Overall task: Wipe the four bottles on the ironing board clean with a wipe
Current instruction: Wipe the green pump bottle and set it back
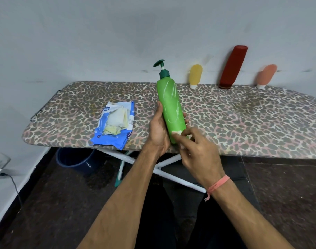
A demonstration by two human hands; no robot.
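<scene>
Both forearms come up from the bottom edge, and the right one has a pink thread band (218, 183) tied at the wrist. Right hand (201, 155) is pressing a small pale wipe (177, 132) against the lower end of the tall green plastic pump bottle (171, 108), its grip pinched on the wipe with the fingertips while the other fingers fan out a bit. Left hand (158, 130) has its grip wrapped round that bottle from behind, thumb up along the left side, holding it lifted and tilted over the near edge of the leopard-print ironing board (243, 123), dark green pump head pointing up and left.

Other three bottles are lined up at the far edge of the board, all leaning on the pale wall: a small yellow squeeze tube with a white cap (195, 76), then a tall dark red bottle (232, 66), then a small salmon-pink squeeze tube with a white cap (266, 76) furthest right, each well apart from its neighbour.

Left of the hands, a torn-open blue wipes packet (114, 124) lies flat on the board with pale wipes showing inside. Under the board you can see white metal legs (173, 174) and a dark blue bucket (76, 159) on the dark floor.
</scene>
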